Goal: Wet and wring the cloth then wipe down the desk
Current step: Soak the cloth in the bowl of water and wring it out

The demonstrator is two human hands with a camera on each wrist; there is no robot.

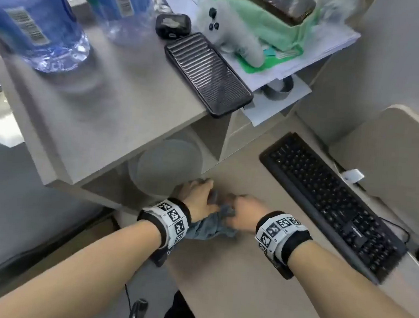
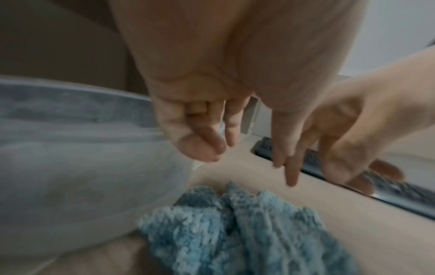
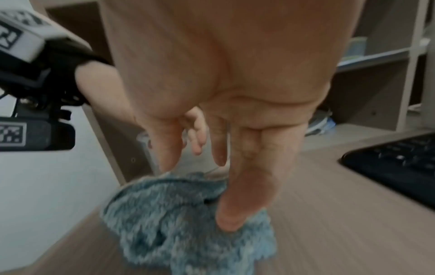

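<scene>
A blue-grey fluffy cloth (image 1: 210, 228) lies crumpled on the beige desk (image 1: 244, 274), beside a translucent plastic basin (image 1: 167, 165). My left hand (image 1: 198, 198) is over the cloth's far left part. In the left wrist view the left hand (image 2: 212, 148) hovers above the cloth (image 2: 235, 232), its fingers loose and holding nothing. My right hand (image 1: 244, 211) is at the cloth's right side. In the right wrist view the right hand (image 3: 197, 193) has straight fingers, and its thumb tip touches the cloth (image 3: 176, 214).
A black keyboard (image 1: 333, 201) lies on the desk to the right. Over the basin, a raised shelf (image 1: 106, 115) carries water bottles (image 1: 36, 19), a phone (image 1: 207, 73), a plush toy (image 1: 238, 35) and papers. The desk's front edge drops off at the lower left.
</scene>
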